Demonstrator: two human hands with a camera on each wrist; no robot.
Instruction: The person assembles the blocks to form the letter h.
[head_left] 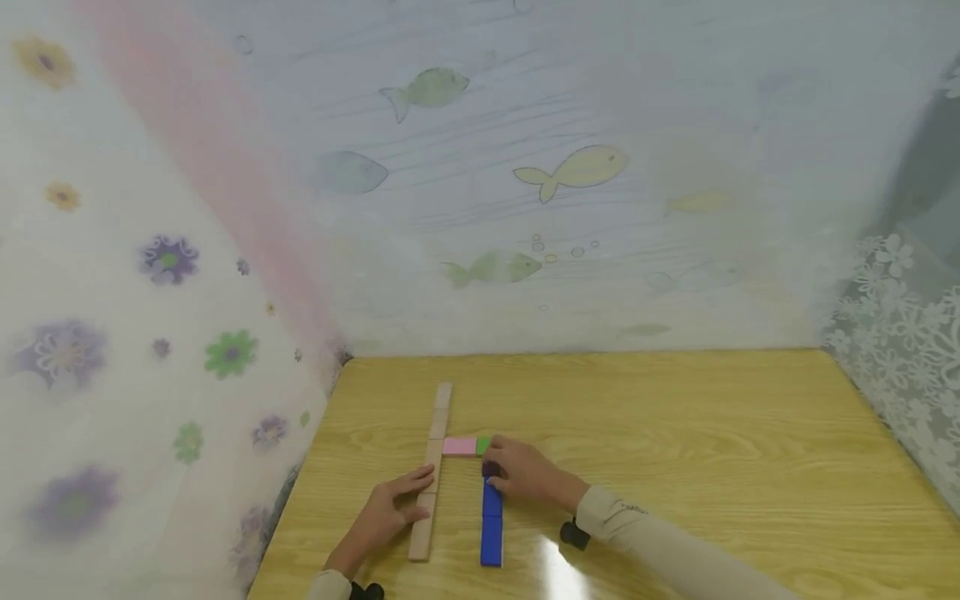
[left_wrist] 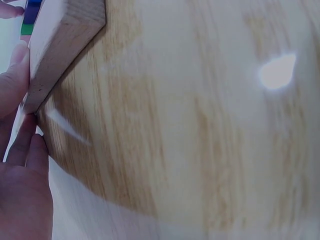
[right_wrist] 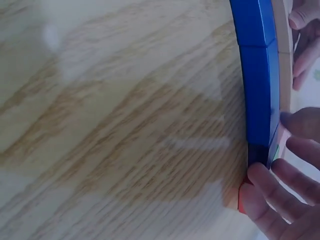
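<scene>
A straight row of plain wooden blocks (head_left: 424, 527) lies on the table, and my left hand (head_left: 384, 508) touches its left side with fingertips and thumb. In the left wrist view one end of a wooden block (left_wrist: 65, 45) stands close beside the thumb. To the right, two blue blocks (head_left: 491, 540) form a shorter row. At its far end my right hand (head_left: 528, 473) pinches a dark purple block (head_left: 491, 468) between thumb and fingers. A red block (right_wrist: 243, 192) shows partly behind the fingertips in the right wrist view. A pink block (head_left: 460, 447) and a green block (head_left: 483, 446) reach across from the wooden row.
The wood-grain table (head_left: 675, 467) extends to the right and behind the blocks. A fish-patterned sheet (head_left: 570, 275) hangs at the back, with a flowered sheet (head_left: 150, 417) at the left. White lace flowers (head_left: 900, 333) show on the right.
</scene>
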